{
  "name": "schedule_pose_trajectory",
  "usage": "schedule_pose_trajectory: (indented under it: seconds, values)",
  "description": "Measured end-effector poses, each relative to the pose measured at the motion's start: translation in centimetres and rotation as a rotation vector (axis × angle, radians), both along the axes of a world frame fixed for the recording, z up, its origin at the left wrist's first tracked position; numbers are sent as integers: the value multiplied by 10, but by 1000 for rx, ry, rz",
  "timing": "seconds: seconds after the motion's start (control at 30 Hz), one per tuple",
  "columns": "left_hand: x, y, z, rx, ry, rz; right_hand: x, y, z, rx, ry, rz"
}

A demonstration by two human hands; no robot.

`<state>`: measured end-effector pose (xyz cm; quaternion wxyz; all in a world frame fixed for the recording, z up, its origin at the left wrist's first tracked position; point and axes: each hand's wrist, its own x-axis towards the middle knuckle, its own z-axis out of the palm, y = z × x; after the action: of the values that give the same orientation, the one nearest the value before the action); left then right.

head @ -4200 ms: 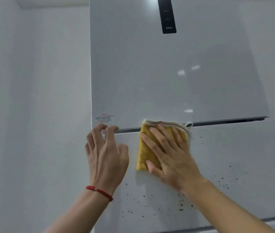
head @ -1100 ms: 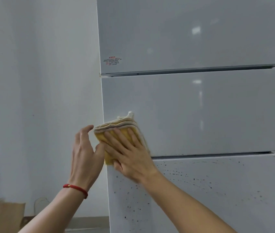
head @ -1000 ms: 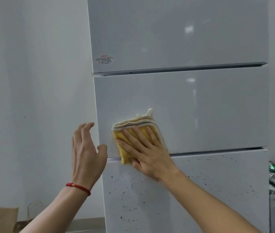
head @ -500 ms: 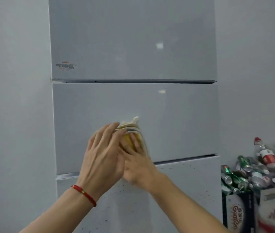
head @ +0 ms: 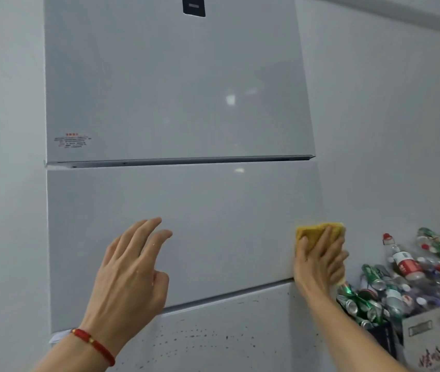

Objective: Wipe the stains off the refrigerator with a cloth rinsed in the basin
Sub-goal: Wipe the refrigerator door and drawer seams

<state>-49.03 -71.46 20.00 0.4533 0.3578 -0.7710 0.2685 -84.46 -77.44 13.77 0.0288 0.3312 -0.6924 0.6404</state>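
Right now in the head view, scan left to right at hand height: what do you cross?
left hand held open in front of the refrigerator's middle door → yellow cloth under the right hand at the door's right edge → pile of empty cans and bottles

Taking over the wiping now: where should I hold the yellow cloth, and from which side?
Hold the cloth flat across its outward face, coming straight at the refrigerator door's right edge, as the right hand does. It is a folded pad against the panel, so spread fingers likely suit it.
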Motion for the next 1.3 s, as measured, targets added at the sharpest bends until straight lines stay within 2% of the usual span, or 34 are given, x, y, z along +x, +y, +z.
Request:
schedule_pose_trajectory:
  seconds: [0.03,0.07,0.1,0.2,0.27,0.3,0.33,0.37,0.47,0.53,0.6,0.67,0.93,1.07,1.2,1.3]
  values:
    - [2,0,0,5,18,-7,22,-2,15,-14,-136,-29]
    - [1,-1,2,11,37,-18,48,-4,26,-19,-165,-53]
    - [-2,-2,4,17,61,-39,77,-4,32,-25,-78,-64]
    - [-18,-6,15,38,130,-116,143,4,25,-40,586,69]
    - [-25,-4,22,77,207,-168,125,6,34,-65,968,149]
    - [-24,-3,22,94,239,-187,103,5,42,-75,1074,124]
    - [-21,-2,24,92,260,-193,80,3,51,-69,1100,76]
    - [-13,-3,25,80,274,-186,60,3,60,-43,1026,53]
    - [17,-8,29,31,296,-120,23,2,83,30,501,9]
    - [39,-7,32,19,377,-74,22,0,96,48,257,-30]
    - [59,-3,34,63,529,-52,37,-1,112,18,73,-12]
    - [76,-1,35,137,675,-48,70,-5,124,-33,75,-31]
    - [112,-11,34,416,1031,-192,276,-19,135,-193,929,-19]
    - [111,-8,43,447,1085,-203,344,-16,135,-184,1289,70]
    - [102,1,56,298,949,-146,322,-12,150,-229,1547,103]
    - [96,0,81,279,830,-119,263,-14,157,-296,1565,37]
